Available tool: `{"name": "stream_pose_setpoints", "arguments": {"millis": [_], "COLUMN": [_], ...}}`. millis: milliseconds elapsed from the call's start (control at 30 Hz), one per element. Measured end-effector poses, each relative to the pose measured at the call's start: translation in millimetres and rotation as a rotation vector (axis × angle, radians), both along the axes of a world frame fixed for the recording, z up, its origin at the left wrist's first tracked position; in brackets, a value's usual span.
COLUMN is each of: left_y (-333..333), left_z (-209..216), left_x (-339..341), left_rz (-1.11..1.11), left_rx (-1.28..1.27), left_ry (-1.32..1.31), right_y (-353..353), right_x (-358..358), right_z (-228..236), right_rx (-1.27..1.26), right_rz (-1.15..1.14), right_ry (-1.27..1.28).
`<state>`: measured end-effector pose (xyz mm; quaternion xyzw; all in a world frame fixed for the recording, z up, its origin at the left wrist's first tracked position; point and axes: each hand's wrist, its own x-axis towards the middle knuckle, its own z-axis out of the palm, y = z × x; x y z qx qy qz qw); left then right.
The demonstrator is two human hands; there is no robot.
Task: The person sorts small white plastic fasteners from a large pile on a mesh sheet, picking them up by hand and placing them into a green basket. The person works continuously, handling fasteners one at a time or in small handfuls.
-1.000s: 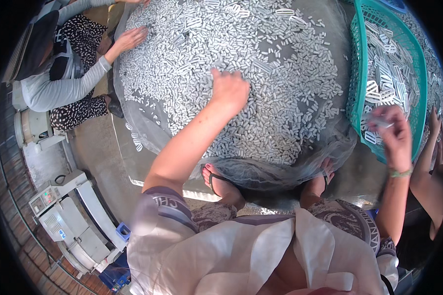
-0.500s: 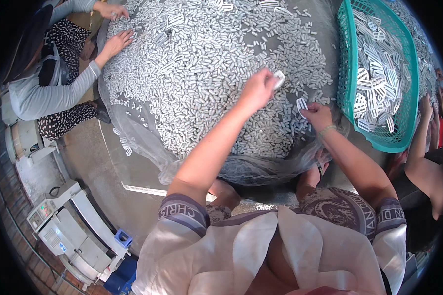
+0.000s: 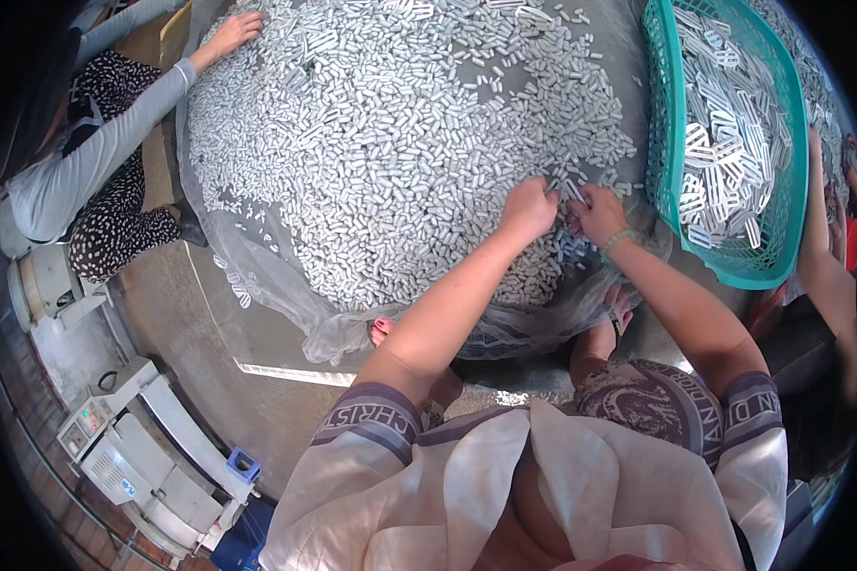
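A wide heap of small silver-grey oblong pieces (image 3: 390, 143) lies in front of me on a sheet of clear film. Over its near right part, my two hands are close together. My right hand (image 3: 602, 217) is closed, pinching a narrow flat slotted piece (image 3: 574, 190), seen nearly edge-on. Just left of it, my left hand (image 3: 529, 211) has its fingers pressed together, the tips pointing toward that piece. What lies in the left fingers, if anything, is too small and hidden to make out.
To the right stands a green perforated plastic basket (image 3: 679, 143) holding many flat slotted pieces (image 3: 727, 152). A co-worker's hand (image 3: 232, 34) touches the heap at far left; another person's arm (image 3: 822, 238) is beyond the basket. A grey machine (image 3: 143, 457) stands lower left.
My left hand has come down and right, toward my right hand. The slotted piece in my right hand has turned nearly edge-on. Only one of the left co-worker's hands now shows on the heap.
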<state>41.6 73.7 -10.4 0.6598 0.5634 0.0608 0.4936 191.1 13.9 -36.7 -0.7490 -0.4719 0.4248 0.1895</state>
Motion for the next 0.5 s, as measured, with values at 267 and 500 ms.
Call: {"name": "stream_pose_setpoints", "arguments": {"millis": [267, 500], "left_y": [3.0, 51.5], "left_z": [18.9, 77.0], "left_x": [27.6, -16.6], "left_rz": [0.147, -0.137], "left_rx": [-0.242, -0.542], "left_ry": [0.098, -0.168], "right_y": [21.2, 7.4], "right_x": [-10.5, 5.1], "right_z": [35.4, 51.5], "right_rx": [-0.099, 0.086], "right_rz": [0.252, 0.137], "right_ry": [-0.189, -0.333]}}
